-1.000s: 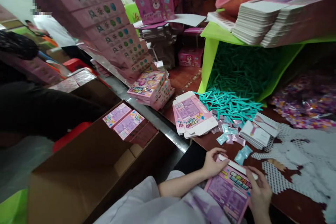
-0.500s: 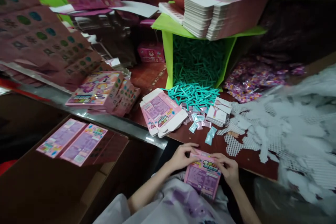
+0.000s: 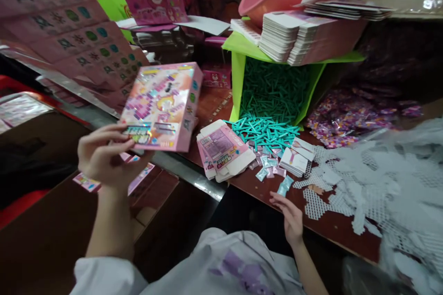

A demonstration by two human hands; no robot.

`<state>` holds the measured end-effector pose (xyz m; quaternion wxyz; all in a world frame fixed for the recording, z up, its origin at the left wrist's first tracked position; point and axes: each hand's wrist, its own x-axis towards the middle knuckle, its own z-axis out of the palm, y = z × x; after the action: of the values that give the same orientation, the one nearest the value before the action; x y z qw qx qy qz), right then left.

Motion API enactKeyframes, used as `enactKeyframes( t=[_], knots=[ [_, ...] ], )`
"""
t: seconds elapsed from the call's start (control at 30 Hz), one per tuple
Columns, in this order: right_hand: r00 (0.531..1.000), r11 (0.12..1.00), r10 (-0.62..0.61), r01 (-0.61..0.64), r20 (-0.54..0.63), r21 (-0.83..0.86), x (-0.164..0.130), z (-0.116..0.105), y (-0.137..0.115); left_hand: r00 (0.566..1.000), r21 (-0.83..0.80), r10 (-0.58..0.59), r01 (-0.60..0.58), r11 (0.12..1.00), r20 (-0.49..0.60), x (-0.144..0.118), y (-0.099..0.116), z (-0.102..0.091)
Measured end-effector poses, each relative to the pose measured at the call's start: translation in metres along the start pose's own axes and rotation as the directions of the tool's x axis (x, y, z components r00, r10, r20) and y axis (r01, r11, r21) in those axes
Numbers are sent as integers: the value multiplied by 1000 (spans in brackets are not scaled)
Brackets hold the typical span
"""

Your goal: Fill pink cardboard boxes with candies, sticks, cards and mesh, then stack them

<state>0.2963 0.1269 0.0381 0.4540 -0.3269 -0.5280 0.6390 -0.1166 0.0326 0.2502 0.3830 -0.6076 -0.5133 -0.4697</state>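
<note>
Raised at the left, my left hand (image 3: 109, 154) is closed on the lower edge of a pink cardboard box (image 3: 161, 103) printed with a colourful pixel pattern. My right hand (image 3: 290, 216) hovers by the table's front edge with its fingers stretched out and nothing seen in it. Just beyond its fingertips lie small light-blue sachets (image 3: 285, 185); I cannot tell whether they touch. Flattened pink boxes (image 3: 223, 150) rest on the table to the left of a heap of teal plastic sticks (image 3: 266, 126). Beside the sticks are small white printed cards (image 3: 296, 159).
A green bin (image 3: 238, 83) full of teal sticks lies on its side, stacked cards (image 3: 294, 37) on top. White perforated sheets (image 3: 387, 184) cover the table's right side. Pink boxes (image 3: 65, 18) are piled at left, above an open brown carton (image 3: 152, 221) holding more boxes.
My left hand has carried the pink box from my lap up and to the left, turning its patterned face up. My right hand has let go of it and moved near the sachets.
</note>
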Motion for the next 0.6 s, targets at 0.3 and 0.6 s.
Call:
enactKeyframes(
  t=[0.3, 0.6],
  knots=[
    [993, 991, 60, -47, 100, -128, 16, 25, 8, 873, 476, -348, 159, 865, 342, -42, -101, -37],
    [994, 953, -57, 81, 92, -292, 56, 60, -11, 591, 327, -706, 627, 707, 390, -145, 52, 110]
  ],
)
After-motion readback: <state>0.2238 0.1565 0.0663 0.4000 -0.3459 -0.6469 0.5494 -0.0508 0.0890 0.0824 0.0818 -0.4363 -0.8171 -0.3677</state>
